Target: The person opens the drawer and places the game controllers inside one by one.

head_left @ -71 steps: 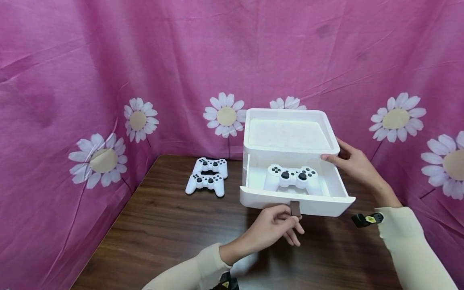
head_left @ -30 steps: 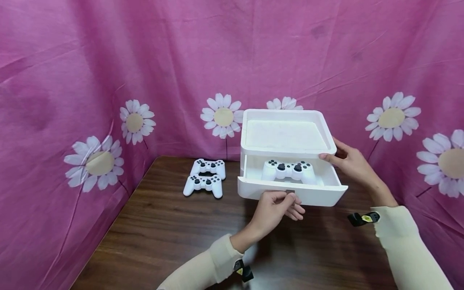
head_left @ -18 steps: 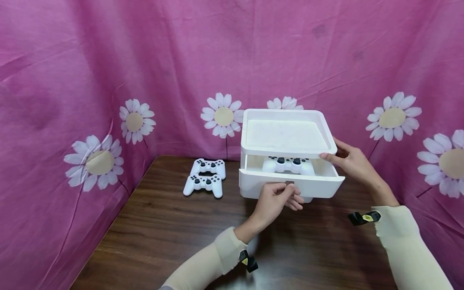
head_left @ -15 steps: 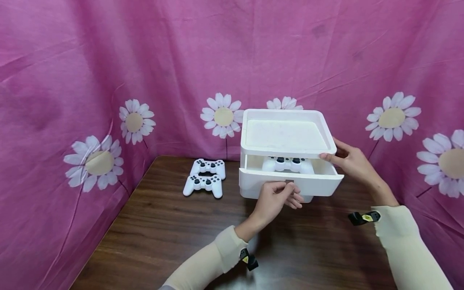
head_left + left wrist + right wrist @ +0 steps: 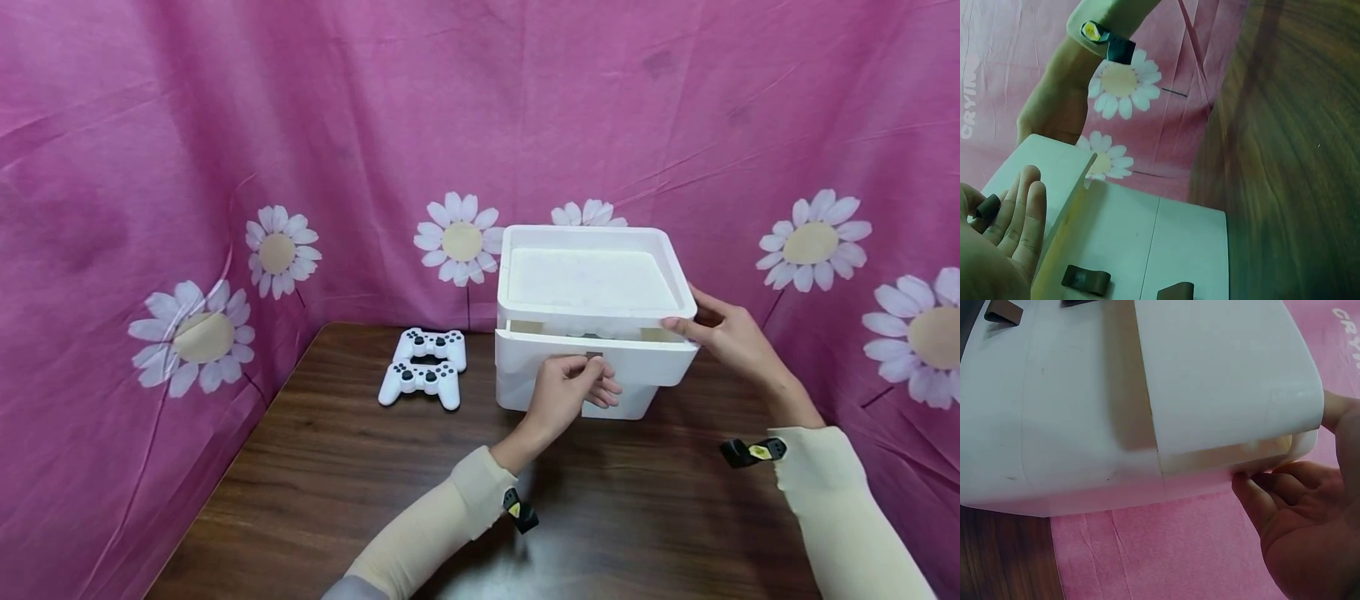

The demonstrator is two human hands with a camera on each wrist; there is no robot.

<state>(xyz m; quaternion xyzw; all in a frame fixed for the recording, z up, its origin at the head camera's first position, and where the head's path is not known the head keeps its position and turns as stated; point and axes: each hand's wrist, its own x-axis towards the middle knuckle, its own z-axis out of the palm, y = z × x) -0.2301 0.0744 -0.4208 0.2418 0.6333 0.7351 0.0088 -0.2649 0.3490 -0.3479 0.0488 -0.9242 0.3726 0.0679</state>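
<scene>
A white drawer unit stands on the table, its top drawer pulled out a short way. My left hand pinches the brown pull tab on that drawer's front between thumb and finger, the other fingers extended below it. At the unit's right side, my right hand grips the upper body, thumb on the front corner and fingers along the side. Only a sliver of the white game controller inside the drawer shows through the gap; the drawer front hides the rest.
Two white game controllers lie one in front of the other on the brown wooden table, left of the unit. A shallow tray forms the unit's top. Lower drawers carry brown tabs. Behind hangs a pink flowered cloth.
My left hand has pushed the top drawer back into the unit, from far out to a narrow gap, covering most of the controller inside. My right hand keeps its grip on the unit's side.
</scene>
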